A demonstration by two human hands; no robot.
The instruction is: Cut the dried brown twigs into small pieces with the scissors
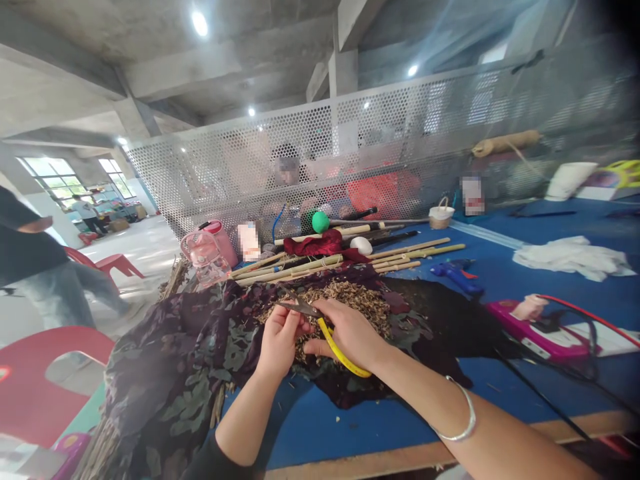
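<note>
My right hand (353, 330) grips a pair of scissors with yellow handles (345, 359), their dark blades pointing left over the fingertips of my other hand. Pinched together just below the blades are the fingers of my left hand (278, 340); whatever lies between them is too small to make out. Behind and beneath both hands spreads a heap of short, chopped brown pieces (367, 307). It rests on a dark cloth with a leafy pattern (185, 353), which drapes over the left part of the blue table (340, 433).
Bamboo sticks (425, 250) lie behind the heap, near a green ball (321, 221) and a pink jug (223, 243). To the right are a blue glue gun (457, 277), a magenta power strip (540, 330) with cables, and white cloth (575, 259). A perforated metal panel (225, 160) stands behind.
</note>
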